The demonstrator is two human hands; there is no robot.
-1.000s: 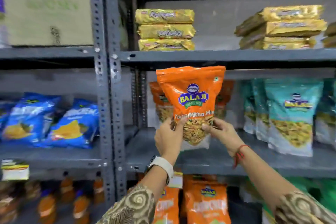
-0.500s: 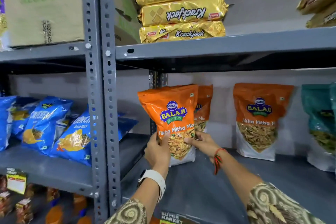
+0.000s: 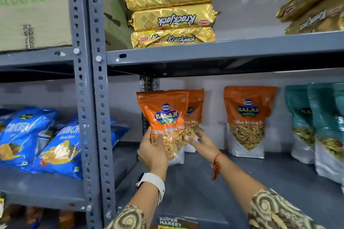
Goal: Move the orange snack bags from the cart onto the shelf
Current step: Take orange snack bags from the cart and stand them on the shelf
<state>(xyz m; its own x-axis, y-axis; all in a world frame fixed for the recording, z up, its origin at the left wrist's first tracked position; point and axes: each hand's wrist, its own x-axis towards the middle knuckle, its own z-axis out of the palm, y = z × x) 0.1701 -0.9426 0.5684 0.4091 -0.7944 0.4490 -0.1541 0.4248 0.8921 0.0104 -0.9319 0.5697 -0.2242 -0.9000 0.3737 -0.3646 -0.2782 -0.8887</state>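
Note:
An orange Balaji snack bag (image 3: 165,115) stands upright at the left end of the grey middle shelf (image 3: 242,182), its base on the shelf board. My left hand (image 3: 152,152) grips its lower left side. My right hand (image 3: 202,141) is at its lower right edge with fingers spread, only touching. A second orange bag (image 3: 195,106) stands right behind it against the back wall, and a third orange bag (image 3: 247,117) stands further right. The cart is out of view.
Teal bags (image 3: 323,117) fill the shelf's right end. Gold Krackjack packs (image 3: 171,15) are stacked on the shelf above. A grey perforated post (image 3: 93,98) rises just to the left, with blue bags (image 3: 61,145) and a cardboard box (image 3: 31,5) beyond it.
The bag has gone from held high in front of the shelf down and back onto the shelf board. My right hand's fingers have loosened and spread. The view has come closer.

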